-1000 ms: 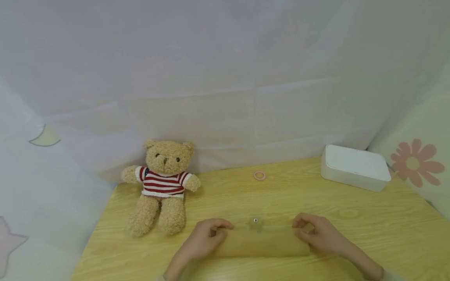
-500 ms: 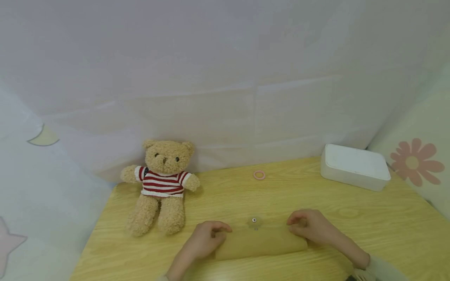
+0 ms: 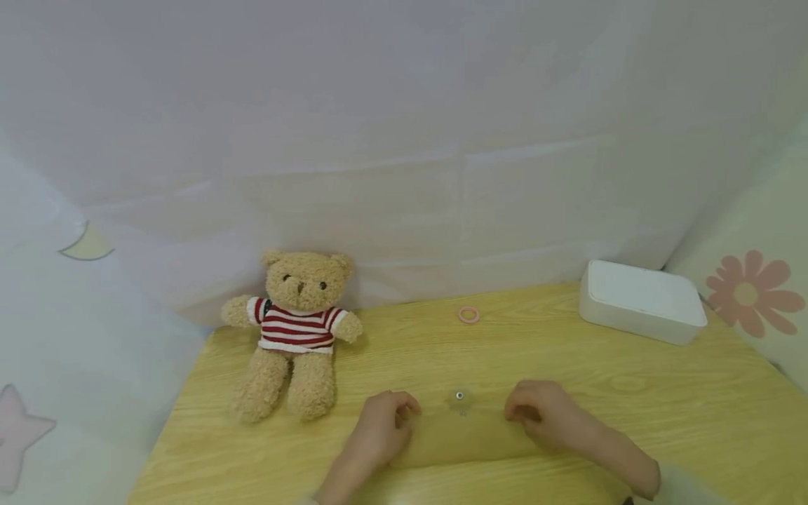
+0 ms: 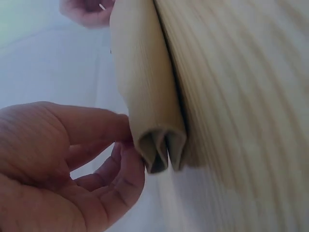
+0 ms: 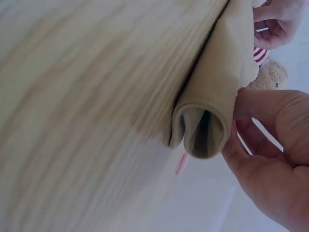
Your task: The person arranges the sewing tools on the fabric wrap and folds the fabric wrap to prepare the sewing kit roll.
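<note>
A beige, leather-like sheet (image 3: 463,443) lies rolled into a flat, long bundle on the wooden table, with a small metal snap (image 3: 459,395) at the middle of its far side. My left hand (image 3: 381,429) pinches the far edge near its left end. Near the right end, my right hand (image 3: 548,414) pinches the same edge between thumb and fingers. Both wrist views show the curled layers at the ends: the left wrist view has the roll (image 4: 145,82) beside my left fingertips, the right wrist view has the roll (image 5: 212,92) against my right fingertips.
A teddy bear (image 3: 297,330) in a red-and-white striped sweater sits at the back left of the wooden table (image 3: 404,358). A pink ring (image 3: 469,315) lies near the back edge. At the back right stands a white box (image 3: 642,301). Pale cloth (image 3: 404,210) hangs behind.
My right hand has shifted left along the far edge of the rolled sheet. My left hand has moved slightly right. The bear, ring and box have stayed in place.
</note>
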Tool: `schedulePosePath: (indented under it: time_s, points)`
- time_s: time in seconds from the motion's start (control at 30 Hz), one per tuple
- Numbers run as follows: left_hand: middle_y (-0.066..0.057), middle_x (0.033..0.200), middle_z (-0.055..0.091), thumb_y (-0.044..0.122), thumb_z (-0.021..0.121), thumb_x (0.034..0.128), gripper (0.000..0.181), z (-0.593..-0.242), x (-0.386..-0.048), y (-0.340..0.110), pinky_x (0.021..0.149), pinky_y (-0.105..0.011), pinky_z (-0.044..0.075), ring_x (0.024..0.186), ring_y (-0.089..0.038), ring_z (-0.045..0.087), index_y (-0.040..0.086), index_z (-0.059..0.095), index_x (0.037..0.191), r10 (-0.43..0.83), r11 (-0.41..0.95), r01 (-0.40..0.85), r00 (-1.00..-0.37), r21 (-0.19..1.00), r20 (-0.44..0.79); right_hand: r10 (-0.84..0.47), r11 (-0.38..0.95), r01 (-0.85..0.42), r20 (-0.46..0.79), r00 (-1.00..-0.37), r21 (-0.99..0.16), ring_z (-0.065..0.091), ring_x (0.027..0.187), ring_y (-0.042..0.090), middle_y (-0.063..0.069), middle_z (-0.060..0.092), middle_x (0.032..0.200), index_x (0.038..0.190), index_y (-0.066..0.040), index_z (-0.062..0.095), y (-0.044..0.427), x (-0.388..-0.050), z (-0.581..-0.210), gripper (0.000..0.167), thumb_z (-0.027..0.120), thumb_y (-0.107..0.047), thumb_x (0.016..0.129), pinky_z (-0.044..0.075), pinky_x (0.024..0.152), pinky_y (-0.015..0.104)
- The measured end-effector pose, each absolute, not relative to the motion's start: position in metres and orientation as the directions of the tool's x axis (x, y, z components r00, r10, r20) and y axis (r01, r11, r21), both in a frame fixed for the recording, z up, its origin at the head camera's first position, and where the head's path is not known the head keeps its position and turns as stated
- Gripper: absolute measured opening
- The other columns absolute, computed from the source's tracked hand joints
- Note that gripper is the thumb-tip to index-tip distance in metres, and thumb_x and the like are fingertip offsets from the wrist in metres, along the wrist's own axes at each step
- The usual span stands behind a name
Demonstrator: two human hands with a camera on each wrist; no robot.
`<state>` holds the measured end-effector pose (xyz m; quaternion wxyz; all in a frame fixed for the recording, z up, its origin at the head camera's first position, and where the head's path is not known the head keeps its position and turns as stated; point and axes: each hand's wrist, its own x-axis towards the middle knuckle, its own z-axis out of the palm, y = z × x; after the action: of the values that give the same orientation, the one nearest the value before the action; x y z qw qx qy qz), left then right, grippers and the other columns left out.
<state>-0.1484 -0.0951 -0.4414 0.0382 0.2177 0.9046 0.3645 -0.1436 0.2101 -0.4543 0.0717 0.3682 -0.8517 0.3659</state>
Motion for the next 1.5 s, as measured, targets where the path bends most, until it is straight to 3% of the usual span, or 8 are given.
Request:
schedulePosePath:
  time_s: [0.1,0.27,0.43,0.6,0.8,1.1,1.33,1.5]
  points:
    - [0.000,0.079,0.065,-0.013,0.059,0.0692,0.028,-0.439,-0.146,-0.087,0.063,-0.024,0.047,0.071,-0.010,0.057,0.005,0.070,0.087,0.409,0.589,0.346,-0.907,0.730,0.099,-0.583,0.397,-0.658,0.378,-0.719,-0.640,0.062,0.078,0.006,-0.003,0.066,0.084,0.087,-0.010,0.067,0.206,-0.142,-0.453,0.035,0.067,0.019,0.068,0.054,0.067,0.022]
    - [-0.002,0.087,0.068,-0.004,0.067,0.0741,0.019,-0.433,-0.144,-0.072,0.070,-0.026,0.051,0.079,-0.017,0.063,0.006,0.071,0.090,0.431,0.496,0.318,-0.898,0.808,0.089,-0.556,0.370,-0.527,0.272,-0.785,-0.765,0.064,0.079,0.010,0.000,0.069,0.088,0.090,-0.008,0.069,0.201,-0.144,-0.450,0.023,0.069,0.010,0.076,0.055,0.068,0.024]
    - [-0.003,0.088,0.067,0.001,0.070,0.0777,0.016,-0.434,-0.147,-0.058,0.071,-0.023,0.051,0.080,-0.014,0.062,0.003,0.069,0.093,0.460,0.471,0.297,-0.886,0.831,0.055,-0.508,0.418,-0.432,0.188,-0.840,-0.799,0.062,0.076,0.006,-0.003,0.069,0.085,0.090,-0.010,0.070,0.191,-0.149,-0.445,0.012,0.072,-0.002,0.081,0.054,0.067,0.025]
    - [-0.003,0.082,0.065,0.001,0.070,0.0774,0.016,-0.438,-0.153,-0.051,0.067,-0.021,0.049,0.075,-0.012,0.060,0.001,0.068,0.093,0.452,0.506,0.301,-0.890,0.808,0.048,-0.475,0.464,-0.366,0.122,-0.871,-0.807,0.061,0.074,0.006,0.001,0.067,0.084,0.093,-0.004,0.069,0.185,-0.158,-0.438,0.017,0.076,-0.006,0.078,0.052,0.066,0.023]
    - [-0.003,0.081,0.062,0.003,0.074,0.0742,0.024,-0.437,-0.164,-0.049,0.066,-0.024,0.048,0.073,-0.011,0.055,-0.001,0.067,0.097,0.462,0.541,0.273,-0.887,0.795,-0.011,-0.481,0.485,-0.302,0.038,-0.876,-0.820,0.063,0.077,0.013,0.006,0.067,0.090,0.099,-0.002,0.068,0.182,-0.169,-0.438,0.027,0.079,-0.009,0.075,0.052,0.068,0.023]
    - [-0.008,0.089,0.062,0.003,0.079,0.0686,0.040,-0.434,-0.173,-0.047,0.072,-0.038,0.051,0.081,-0.018,0.056,-0.002,0.064,0.105,0.489,0.559,0.180,-0.860,0.810,-0.146,-0.522,0.439,-0.241,-0.027,-0.853,-0.866,0.063,0.081,0.022,0.010,0.065,0.096,0.101,0.000,0.068,0.174,-0.172,-0.435,0.035,0.078,0.000,0.068,0.052,0.069,0.025]
    - [-0.004,0.086,0.060,0.003,0.078,0.0669,0.036,-0.431,-0.165,-0.055,0.071,-0.023,0.047,0.079,-0.015,0.056,0.001,0.065,0.100,0.545,0.537,0.290,-0.836,0.793,-0.063,-0.495,0.479,-0.255,-0.018,-0.869,-0.840,0.061,0.076,0.018,0.007,0.065,0.090,0.095,-0.003,0.068,0.171,-0.168,-0.438,0.030,0.079,0.001,0.067,0.051,0.064,0.024]
    - [-0.002,0.086,0.062,0.002,0.078,0.0702,0.032,-0.426,-0.163,-0.059,0.070,-0.021,0.048,0.078,-0.013,0.058,0.000,0.066,0.099,0.559,0.499,0.299,-0.829,0.813,-0.038,-0.500,0.496,-0.276,-0.011,-0.866,-0.823,0.062,0.075,0.017,0.006,0.066,0.090,0.095,-0.003,0.068,0.171,-0.167,-0.438,0.030,0.079,0.001,0.067,0.052,0.067,0.024]
